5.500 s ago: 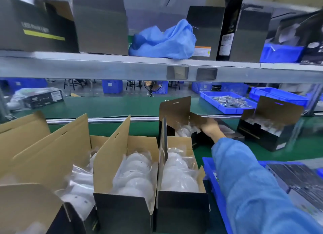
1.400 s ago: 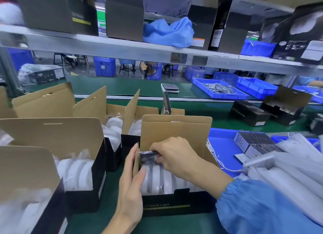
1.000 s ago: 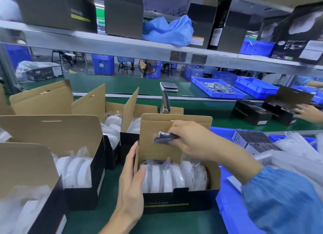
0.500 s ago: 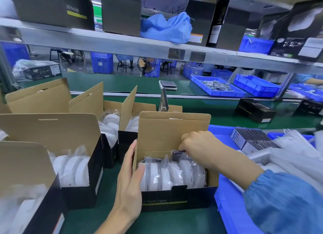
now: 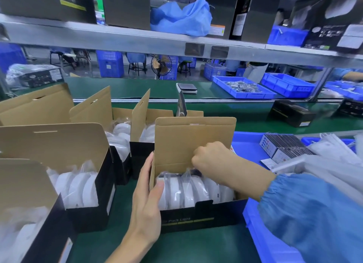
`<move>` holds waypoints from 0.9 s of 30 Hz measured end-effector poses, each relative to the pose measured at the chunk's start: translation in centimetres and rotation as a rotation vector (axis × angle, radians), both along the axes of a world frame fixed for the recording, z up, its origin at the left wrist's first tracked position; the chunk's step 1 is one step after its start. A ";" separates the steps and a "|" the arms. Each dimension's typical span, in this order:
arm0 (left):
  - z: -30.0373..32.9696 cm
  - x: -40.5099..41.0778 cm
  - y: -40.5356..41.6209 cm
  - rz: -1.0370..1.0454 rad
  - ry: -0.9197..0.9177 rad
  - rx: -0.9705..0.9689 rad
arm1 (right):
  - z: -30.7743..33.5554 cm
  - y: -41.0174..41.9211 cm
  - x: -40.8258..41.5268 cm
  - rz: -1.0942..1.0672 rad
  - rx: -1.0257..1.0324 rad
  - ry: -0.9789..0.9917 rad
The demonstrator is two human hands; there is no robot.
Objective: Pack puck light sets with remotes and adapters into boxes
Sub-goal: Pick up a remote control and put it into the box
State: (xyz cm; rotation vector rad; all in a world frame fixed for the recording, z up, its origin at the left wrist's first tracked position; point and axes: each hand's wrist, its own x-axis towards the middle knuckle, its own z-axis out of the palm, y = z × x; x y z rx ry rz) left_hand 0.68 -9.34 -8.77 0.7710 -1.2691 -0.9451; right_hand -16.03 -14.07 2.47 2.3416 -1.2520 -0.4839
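Head view. Open black box (image 5: 196,217) standing on green table (image 5: 196,247), brown lid flap (image 5: 194,141) raised upright at rear. Row of white puck lights (image 5: 196,190) in clear bags standing on edge inside box. Left hand (image 5: 147,200) pressed flat against left wall of box, fingers straight, thumb tip hooked over wall edge and touching outermost bagged light. Right hand (image 5: 212,160) over rear of box, fingers curled downward, pinching small dark item (image 5: 196,171) just behind tops of lights; nature of item not discernible. Blue sleeve (image 5: 314,213) on right arm. Blue tray (image 5: 253,145) directly right of box, holding stack of remotes (image 5: 282,146) and white bagged parts (image 5: 334,156). Further open boxes (image 5: 82,184) with bagged lights to left and behind. Metal shelf (image 5: 137,38) overhead, carrying cartons and blue cloth (image 5: 182,17).
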 end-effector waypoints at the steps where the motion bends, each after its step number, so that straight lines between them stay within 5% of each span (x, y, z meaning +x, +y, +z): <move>1: 0.0 0.0 0.0 0.004 -0.006 0.000 | -0.1 -0.3 -0.5 -0.026 0.016 -0.017; 5: 0.0 -0.1 0.1 0.022 -0.011 -0.002 | -1.0 -0.5 -2.2 -0.087 0.084 -0.151; 11: 0.2 0.0 0.3 0.034 -0.056 0.009 | -1.3 0.1 -1.0 0.037 0.006 -0.019; 15: 0.6 0.4 0.3 0.033 -0.121 0.042 | -1.6 0.0 -1.2 -0.071 0.135 -0.049; 18: 0.9 0.8 0.4 0.118 -0.249 0.046 | -0.2 0.3 -2.5 -0.131 0.318 -0.293; 23: 1.0 0.2 1.2 0.286 -0.318 0.066 | 1.9 5.3 -7.4 -0.069 0.061 -0.731; 27: 1.1 -0.2 1.9 0.348 -0.393 0.035 | -1.5 7.6 -6.3 -0.032 0.007 -0.378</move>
